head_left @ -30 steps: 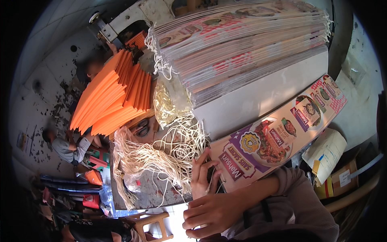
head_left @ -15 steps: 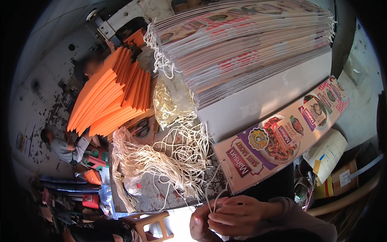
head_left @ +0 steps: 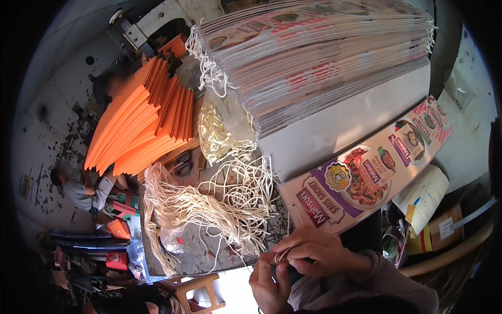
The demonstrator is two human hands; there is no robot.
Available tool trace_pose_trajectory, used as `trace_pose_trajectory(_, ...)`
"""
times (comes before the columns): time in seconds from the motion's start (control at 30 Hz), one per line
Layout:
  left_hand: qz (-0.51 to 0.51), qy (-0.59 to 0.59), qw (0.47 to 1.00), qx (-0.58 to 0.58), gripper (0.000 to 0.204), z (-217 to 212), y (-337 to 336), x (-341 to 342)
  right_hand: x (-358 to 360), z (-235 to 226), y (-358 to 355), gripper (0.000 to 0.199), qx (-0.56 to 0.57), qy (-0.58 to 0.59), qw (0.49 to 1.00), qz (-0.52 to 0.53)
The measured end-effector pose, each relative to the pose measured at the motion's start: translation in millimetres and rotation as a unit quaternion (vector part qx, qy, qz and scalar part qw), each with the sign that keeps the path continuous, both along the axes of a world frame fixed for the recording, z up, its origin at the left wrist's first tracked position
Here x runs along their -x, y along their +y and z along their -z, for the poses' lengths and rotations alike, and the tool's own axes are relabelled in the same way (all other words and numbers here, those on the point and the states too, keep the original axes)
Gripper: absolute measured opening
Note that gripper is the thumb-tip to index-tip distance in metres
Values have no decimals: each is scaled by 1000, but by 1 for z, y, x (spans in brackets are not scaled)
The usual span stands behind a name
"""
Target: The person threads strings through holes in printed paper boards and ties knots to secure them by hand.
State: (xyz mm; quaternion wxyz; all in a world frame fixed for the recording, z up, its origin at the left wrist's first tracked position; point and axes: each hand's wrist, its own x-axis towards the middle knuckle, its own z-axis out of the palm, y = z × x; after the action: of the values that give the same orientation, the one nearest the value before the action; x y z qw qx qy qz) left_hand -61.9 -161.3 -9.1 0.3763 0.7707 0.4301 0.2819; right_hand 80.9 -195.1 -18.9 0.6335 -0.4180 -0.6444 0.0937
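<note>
Partly hidden by our curled fingers point(head_left: 265, 268), a pale cord point(head_left: 283, 255) is pinched between our left hand point(head_left: 269, 287) and right hand point(head_left: 319, 254), near the printed board point(head_left: 361, 180); its ends we cannot make out.

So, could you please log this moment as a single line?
left hand: at looped cord; right hand: fingers on same cord; near hands: printed card; on table: pile of loose cords

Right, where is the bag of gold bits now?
In the head view, the bag is left of centre, between the orange sheets on its left and the printed stack on its right, above the white cords.
</note>
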Motion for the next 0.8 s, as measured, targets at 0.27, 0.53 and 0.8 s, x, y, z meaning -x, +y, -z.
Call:
trace_pose_trajectory(0.27, -10, -490, 860, 141, 18, 5, 11, -31, -15, 9, -2, 10, 57, 160, 983, 73)
trace_pose_trajectory(0.53, 108, -568, 735, 354, 9, 12, 4, -37, -12, 10, -3, 7, 51, 172, 981, 77)
trace_pose_trajectory(0.8, 95, -530, 785, 305, 8, 6, 0, -40, -15, 8, -4, 6, 50, 174, 981, 70)
